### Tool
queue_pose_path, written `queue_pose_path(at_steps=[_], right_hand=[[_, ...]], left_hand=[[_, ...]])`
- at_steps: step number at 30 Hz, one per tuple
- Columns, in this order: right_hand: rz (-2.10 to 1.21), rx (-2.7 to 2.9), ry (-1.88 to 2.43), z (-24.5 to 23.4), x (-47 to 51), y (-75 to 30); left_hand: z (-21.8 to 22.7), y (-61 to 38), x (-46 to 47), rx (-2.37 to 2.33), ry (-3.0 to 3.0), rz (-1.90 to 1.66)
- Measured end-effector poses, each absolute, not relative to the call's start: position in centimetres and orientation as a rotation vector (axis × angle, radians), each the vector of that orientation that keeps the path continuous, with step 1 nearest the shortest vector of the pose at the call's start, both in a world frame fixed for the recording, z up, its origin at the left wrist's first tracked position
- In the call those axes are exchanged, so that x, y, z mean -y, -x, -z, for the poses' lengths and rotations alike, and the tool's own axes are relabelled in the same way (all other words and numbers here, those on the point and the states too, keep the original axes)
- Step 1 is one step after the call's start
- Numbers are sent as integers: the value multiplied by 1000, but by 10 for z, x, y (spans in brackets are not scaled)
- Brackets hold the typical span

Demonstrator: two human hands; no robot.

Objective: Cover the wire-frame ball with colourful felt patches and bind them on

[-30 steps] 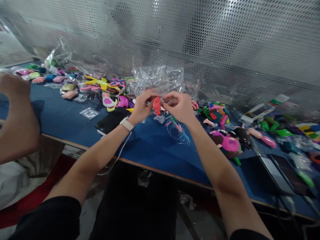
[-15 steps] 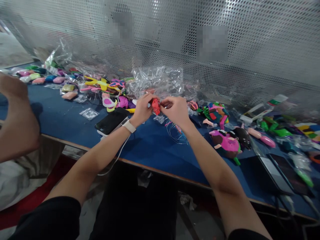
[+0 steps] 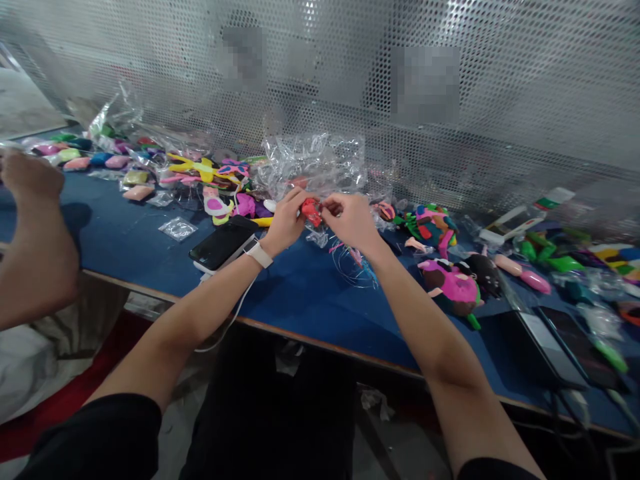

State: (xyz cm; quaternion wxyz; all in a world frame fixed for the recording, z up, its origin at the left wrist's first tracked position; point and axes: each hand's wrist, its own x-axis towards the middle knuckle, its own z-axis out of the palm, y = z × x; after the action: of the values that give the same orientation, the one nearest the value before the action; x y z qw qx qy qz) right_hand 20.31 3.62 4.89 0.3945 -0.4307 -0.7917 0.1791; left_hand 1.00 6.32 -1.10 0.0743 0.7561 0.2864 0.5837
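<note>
Both my hands meet over the blue table [image 3: 310,293] near its back. My left hand [image 3: 286,219] and my right hand [image 3: 351,220] pinch a small red clay piece [image 3: 311,211] between their fingertips. My left wrist wears a white band [image 3: 258,254]. Crumpled clear plastic wrap [image 3: 317,163] lies right behind the hands. Thin coloured wire loops [image 3: 356,263] rest on the table just below my right hand.
A black phone [image 3: 223,243] lies left of my left wrist. Colourful clay figures [image 3: 453,283] and pieces crowd the table's back and right. A tablet [image 3: 550,347] sits at the right edge. Another person's arm [image 3: 30,233] is at far left. A perforated metal screen [image 3: 500,100] stands behind.
My hands moved slightly away from me and lower, closer together around the red clay piece, which now looks more squeezed. The other person's arm stayed at the left.
</note>
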Motion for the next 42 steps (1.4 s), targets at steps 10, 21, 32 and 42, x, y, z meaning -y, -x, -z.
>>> queue_pose_path(at_steps=[10, 21, 32, 42], right_hand=[[-1061, 1911, 1002, -47, -47, -214], [-823, 2111, 972, -57, -49, -224], [-477, 2163, 1099, -57, -48, -225], [-35, 2188, 1147, -55, -47, -224]], left_hand=[[19, -11, -85, -645, -2000, -1661], [15, -16, -71, -380, -1235, -1120], [12, -12, -76, -805, -1617, -1665], [7, 2, -67, -988, -2540, -1679]])
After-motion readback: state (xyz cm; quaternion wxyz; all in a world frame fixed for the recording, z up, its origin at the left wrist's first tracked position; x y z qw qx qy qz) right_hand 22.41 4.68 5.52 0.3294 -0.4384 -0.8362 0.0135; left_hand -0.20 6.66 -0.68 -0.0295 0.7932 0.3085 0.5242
